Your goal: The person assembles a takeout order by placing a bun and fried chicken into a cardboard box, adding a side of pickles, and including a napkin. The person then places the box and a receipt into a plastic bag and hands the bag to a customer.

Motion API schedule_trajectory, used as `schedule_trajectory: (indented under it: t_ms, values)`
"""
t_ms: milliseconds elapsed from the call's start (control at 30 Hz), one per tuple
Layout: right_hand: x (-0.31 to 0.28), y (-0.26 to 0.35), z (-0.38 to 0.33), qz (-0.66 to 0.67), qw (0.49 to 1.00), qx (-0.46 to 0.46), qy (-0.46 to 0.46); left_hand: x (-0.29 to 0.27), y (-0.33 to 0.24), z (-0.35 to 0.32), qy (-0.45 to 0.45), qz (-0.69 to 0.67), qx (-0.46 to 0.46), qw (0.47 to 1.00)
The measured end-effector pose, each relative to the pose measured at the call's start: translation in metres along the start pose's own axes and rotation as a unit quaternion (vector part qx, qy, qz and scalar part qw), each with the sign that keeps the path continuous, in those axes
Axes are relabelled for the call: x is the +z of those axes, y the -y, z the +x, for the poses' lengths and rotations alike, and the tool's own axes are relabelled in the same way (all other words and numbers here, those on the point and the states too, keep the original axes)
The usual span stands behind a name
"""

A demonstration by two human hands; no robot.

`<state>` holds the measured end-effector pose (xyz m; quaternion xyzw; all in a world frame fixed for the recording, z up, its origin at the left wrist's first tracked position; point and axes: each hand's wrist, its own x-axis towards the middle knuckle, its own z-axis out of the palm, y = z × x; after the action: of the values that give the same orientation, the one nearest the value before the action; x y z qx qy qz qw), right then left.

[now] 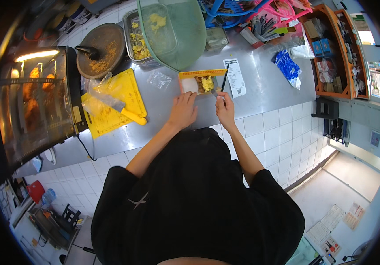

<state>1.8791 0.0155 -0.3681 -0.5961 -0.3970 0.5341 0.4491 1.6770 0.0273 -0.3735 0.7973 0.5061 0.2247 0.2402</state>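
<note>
An open takeaway box (202, 73) with an orange patterned flap lies on the steel counter in front of me. White rice (189, 85) fills its left part, and yellow scrambled egg (206, 84) with some brown food sits on the right. The fingers of my left hand (183, 110) are closed on the near left edge of the box. My right hand (225, 109) grips a metal spoon (214, 92), whose tip reaches to the egg; its full shape is partly hidden. A black pen (225, 78) and a printed receipt (234, 77) lie right of the box.
Left stand a yellow cutting board (133, 98) with a yellow-handled knife (133, 116), a round bowl (115, 42) of brown crumbs and a glass warmer (40, 95). Behind are a metal tray (129, 22) of egg and a green lid (185, 35). A blue packet (288, 68) lies right.
</note>
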Motion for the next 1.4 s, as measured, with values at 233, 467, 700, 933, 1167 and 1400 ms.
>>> schedule_trajectory:
  t_ms: [233,467,700,933,1167,1400]
  values:
    - [-0.022,-0.022,0.023,-0.25,0.964,-0.072,0.05,0.048,0.001,0.004,0.004,0.021,-0.038,0.999]
    - [-0.03,-0.022,0.014,-0.365,0.904,-0.205,0.089,0.058,-0.003,-0.003,-0.037,-0.011,-0.056,0.998]
    - [-0.021,-0.02,0.012,-0.404,0.88,-0.225,0.109,0.041,-0.024,-0.024,-0.062,0.068,-0.061,0.994]
    - [-0.012,-0.019,0.007,-0.406,0.892,-0.187,0.071,0.034,-0.026,-0.031,-0.052,0.05,-0.059,0.996]
    - [-0.005,-0.007,-0.001,-0.351,0.908,-0.226,0.043,0.025,-0.01,-0.031,-0.06,-0.026,-0.026,0.998]
    - [0.004,0.003,-0.012,-0.417,0.88,-0.214,0.075,0.013,0.005,-0.032,-0.048,-0.089,0.015,0.995]
